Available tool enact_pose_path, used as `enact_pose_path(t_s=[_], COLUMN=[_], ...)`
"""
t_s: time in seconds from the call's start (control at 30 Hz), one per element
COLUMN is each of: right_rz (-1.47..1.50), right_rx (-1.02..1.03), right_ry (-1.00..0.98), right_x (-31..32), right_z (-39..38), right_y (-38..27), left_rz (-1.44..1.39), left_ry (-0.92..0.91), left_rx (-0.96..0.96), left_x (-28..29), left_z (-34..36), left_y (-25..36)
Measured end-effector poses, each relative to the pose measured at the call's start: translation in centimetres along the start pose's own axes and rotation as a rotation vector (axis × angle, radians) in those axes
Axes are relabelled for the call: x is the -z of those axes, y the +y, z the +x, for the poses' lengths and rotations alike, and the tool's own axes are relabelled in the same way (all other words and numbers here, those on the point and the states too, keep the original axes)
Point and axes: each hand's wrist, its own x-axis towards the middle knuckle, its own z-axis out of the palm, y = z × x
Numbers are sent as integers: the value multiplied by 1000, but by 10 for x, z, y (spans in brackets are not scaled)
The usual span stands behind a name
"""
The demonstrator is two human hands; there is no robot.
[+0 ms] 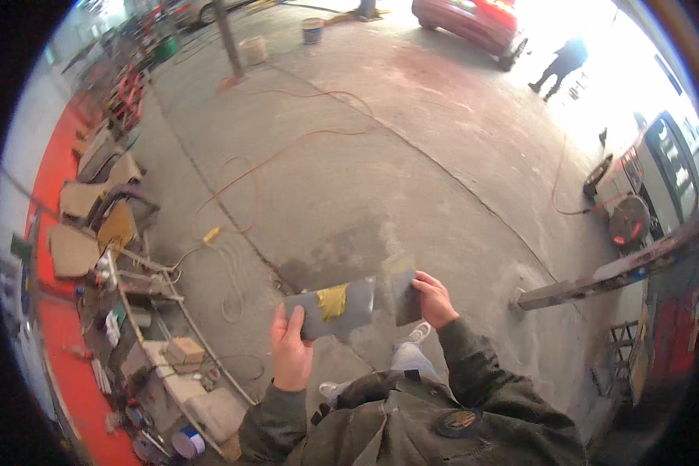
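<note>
- Left hand (292,351): grip closed on the near left edge of a flat gray plate (356,306), thumb on its top face.
- Yellow paste (332,301) lies in a patch near the middle of the plate.
- Right hand (436,301): grip closed on the right side of a smaller dark gray sheet (405,298); pale yellowish smear along its far edge.
- Plate and sheet are held up in front of the body, above the floor (458,233), side by side, a narrow gap between them.
- Both sleeves dark green; light shoes (420,332) show below.
- Left: metal frame (126,299) with a cardboard box (185,350) and loose parts; red band (64,373) along the wall beyond.
- Orange hose (339,131) loops over the floor on the far side; yellow plug (211,235) lies to the left.
- Far: two pails (312,31). Far right: red car (474,23), another person (571,56) standing near it.
- Right: long metal beam (582,288), low; dark wheel (629,220) beyond it.
</note>
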Motion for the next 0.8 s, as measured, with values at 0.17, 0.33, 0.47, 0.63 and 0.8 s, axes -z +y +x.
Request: enact_pose_path(t_s=[0.17, 0.33, 0.47, 0.63, 0.8], right_rz=[184, 274, 618, 678, 403], right_rx=[66, -40, 68, 141, 386], right_ry=[211, 175, -94, -5, 349], right_x=[143, 243, 282, 295, 362], right_z=[-22, -18, 15, 76, 167], right_y=[-81, -163, -228, -327, -430], left_rz=[39, 15, 47, 66, 84], left_ry=[-98, -63, -51, -105, -306], left_rx=[59, 180, 197, 237, 326], left_x=[-147, -282, -352, -440, -561], left_z=[98, 164, 231, 327, 428], left_y=[-105, -197, -247, -290, -349])
